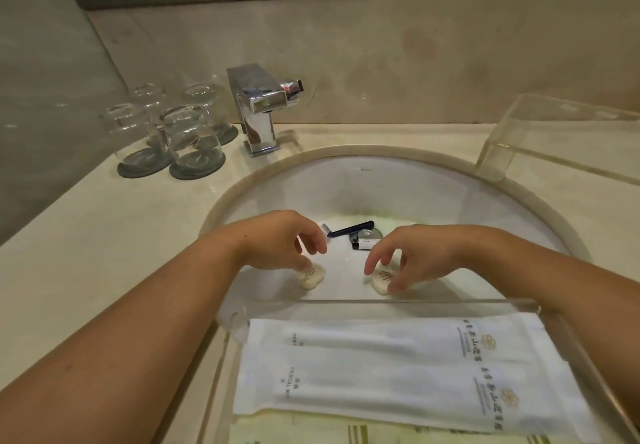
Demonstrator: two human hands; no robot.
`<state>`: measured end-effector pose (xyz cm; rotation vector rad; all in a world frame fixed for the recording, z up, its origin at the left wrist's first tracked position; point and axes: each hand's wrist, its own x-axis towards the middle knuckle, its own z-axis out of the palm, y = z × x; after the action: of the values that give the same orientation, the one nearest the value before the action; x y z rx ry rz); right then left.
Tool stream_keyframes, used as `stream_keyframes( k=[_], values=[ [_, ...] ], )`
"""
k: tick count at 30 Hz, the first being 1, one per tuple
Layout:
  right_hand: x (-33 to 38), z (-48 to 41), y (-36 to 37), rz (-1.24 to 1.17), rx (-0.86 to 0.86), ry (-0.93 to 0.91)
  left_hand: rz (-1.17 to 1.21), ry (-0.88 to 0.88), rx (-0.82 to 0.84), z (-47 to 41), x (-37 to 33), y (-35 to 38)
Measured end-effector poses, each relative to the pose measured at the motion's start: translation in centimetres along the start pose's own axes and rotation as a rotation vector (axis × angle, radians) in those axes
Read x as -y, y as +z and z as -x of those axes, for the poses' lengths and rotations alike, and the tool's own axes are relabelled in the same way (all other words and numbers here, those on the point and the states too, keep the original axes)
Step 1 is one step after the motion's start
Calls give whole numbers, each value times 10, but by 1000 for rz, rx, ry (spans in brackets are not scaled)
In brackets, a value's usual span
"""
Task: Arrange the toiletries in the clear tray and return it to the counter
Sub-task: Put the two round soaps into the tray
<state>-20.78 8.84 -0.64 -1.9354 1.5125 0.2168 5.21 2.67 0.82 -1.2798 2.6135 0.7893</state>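
Both my hands reach down into the white sink basin [398, 184]. My left hand [284, 239] has its fingertips on a small cream wrapped soap [313, 277]. My right hand [415, 253] pinches a second cream wrapped soap [382, 279] between thumb and fingers. Beyond them, by the drain, lie a dark-handled razor [349, 229] and a small round item with a label [367, 239]. The clear tray [381, 303] sits in front of me over the basin's near edge, holding two white dental kit packets [381, 367].
A chrome faucet [259, 111] stands behind the basin. Several upturned glasses [166, 128] rest on dark coasters at the left of the beige counter. A clear acrylic stand [554, 138] sits on the counter at the right. A mirror edge runs along the top.
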Motion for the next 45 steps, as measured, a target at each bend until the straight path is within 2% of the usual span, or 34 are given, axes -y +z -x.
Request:
stream_keyframes(
  k=[9, 24, 27, 31, 38, 41, 45],
  values=[
    [-4, -8, 10, 28, 35, 63, -81, -99, 185, -9, -3, 14],
    [-9, -9, 7, 23, 21, 90, -189, -145, 191, -13, -6, 22],
    [-9, -6, 3, -43, -8, 74, -167, -132, 128, -14, -5, 19],
    [-12, 8, -7, -193, -116, 38, -65, -69, -83, -6, -7, 9],
    [-6, 50, -10, -552, -506, -89, 255, -28, -483, 40, -21, -17],
    [3, 72, -5, -625, -606, -124, 351, 31, -513, 63, -41, -19],
    [18, 106, -3, -673, -675, -153, 351, 97, -491, 90, -66, -20]
  ],
)
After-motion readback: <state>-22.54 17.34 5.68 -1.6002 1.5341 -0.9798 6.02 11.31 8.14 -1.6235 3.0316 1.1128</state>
